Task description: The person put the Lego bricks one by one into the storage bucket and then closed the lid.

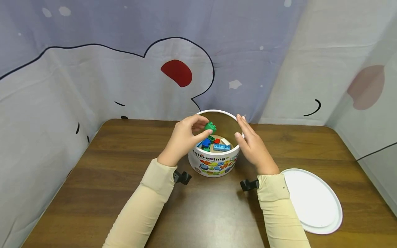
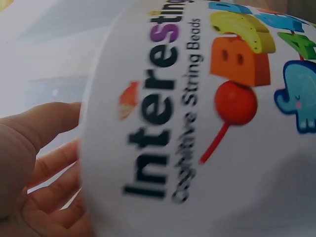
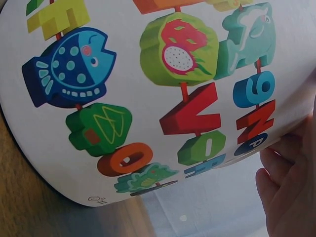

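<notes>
My left hand (image 1: 187,136) reaches over the near left rim of a round white bucket (image 1: 214,170) printed with "Interesting" and colourful toy pictures. Between its thumb and fingers it pinches a green building block (image 1: 210,127), held above the bucket's opening. My right hand (image 1: 252,148) lies along the right rim, fingers extended and thumb over the edge. Inside the bucket are several loose blocks, among them a light blue block (image 1: 221,147), a blue block (image 1: 206,143) and a red piece (image 1: 216,141). In the left wrist view, the bucket's wall hides the left fingertips and the green block.
A white round lid (image 1: 313,199) lies on the wooden table (image 1: 124,193) to the right, partly behind the right sleeve. Behind the table hangs a printed curtain (image 1: 248,51). A black wrist camera (image 1: 183,177) is strapped at the left cuff, another at the right.
</notes>
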Demonstrator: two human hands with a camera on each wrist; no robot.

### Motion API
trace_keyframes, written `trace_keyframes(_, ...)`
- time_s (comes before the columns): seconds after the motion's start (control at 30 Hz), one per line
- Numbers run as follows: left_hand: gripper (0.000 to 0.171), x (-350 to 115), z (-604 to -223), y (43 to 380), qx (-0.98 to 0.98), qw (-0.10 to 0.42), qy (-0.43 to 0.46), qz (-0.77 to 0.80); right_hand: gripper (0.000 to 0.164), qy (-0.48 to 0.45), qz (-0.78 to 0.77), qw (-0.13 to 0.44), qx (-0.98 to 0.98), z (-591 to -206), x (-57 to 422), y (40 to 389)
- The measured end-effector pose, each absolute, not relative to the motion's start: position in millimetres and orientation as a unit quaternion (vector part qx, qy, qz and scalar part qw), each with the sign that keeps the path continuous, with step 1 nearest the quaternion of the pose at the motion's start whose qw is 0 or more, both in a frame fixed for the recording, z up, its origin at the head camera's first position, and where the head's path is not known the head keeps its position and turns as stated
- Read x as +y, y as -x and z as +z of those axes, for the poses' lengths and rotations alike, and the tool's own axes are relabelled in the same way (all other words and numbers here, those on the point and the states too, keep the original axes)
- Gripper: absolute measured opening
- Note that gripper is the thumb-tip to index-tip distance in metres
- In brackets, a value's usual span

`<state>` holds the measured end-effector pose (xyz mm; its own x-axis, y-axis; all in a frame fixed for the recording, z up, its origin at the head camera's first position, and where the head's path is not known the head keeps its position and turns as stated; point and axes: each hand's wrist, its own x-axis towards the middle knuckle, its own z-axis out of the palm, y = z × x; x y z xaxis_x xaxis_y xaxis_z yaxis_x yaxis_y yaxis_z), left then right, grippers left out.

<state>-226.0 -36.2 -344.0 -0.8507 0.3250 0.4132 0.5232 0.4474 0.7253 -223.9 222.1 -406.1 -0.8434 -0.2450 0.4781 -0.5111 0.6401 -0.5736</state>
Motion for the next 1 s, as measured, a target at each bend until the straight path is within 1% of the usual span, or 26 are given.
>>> trace_keyframes(0.27, 0.03, -15.3, -345.1, 235.6, -0.878, 0.09, 0.251, -0.397, 0.059, -0.21, 0.368, 0.177, -0.888, -406.2, 220.4, 224.0)
trace_keyframes(0.43, 0.031, -3.1, -341.5, 241.7, -0.903, 0.071, 0.241, -0.349, 0.059, -0.211, 0.366, 0.175, -0.889, -405.2, 220.2, 223.8)
trace_keyframes(0.57, 0.032, 4.0, -340.1, 245.8, -0.904, 0.052, 0.238, -0.351, 0.06, -0.212, 0.367, 0.174, -0.889, -405.0, 219.8, 223.9)
trace_keyframes(0.63, 0.033, 4.5, -340.2, 246.0, -0.904, 0.051, 0.234, -0.353, 0.06, -0.211, 0.368, 0.174, -0.889, -405.2, 219.4, 223.8)
trace_keyframes(0.7, 0.033, 2.7, -340.5, 244.5, -0.904, 0.059, 0.229, -0.357, 0.06, -0.21, 0.368, 0.174, -0.889, -405.3, 219.2, 223.6)
trace_keyframes(0.77, 0.031, -0.9, -341.2, 242.0, -0.901, 0.078, 0.225, -0.363, 0.059, -0.209, 0.369, 0.173, -0.889, -405.4, 219.2, 223.5)
trace_keyframes(1.0, 0.02, -24.2, -342.6, 227.8, -0.872, 0.172, 0.214, -0.405, 0.06, -0.214, 0.367, 0.181, -0.887, -406.6, 221.2, 224.7)
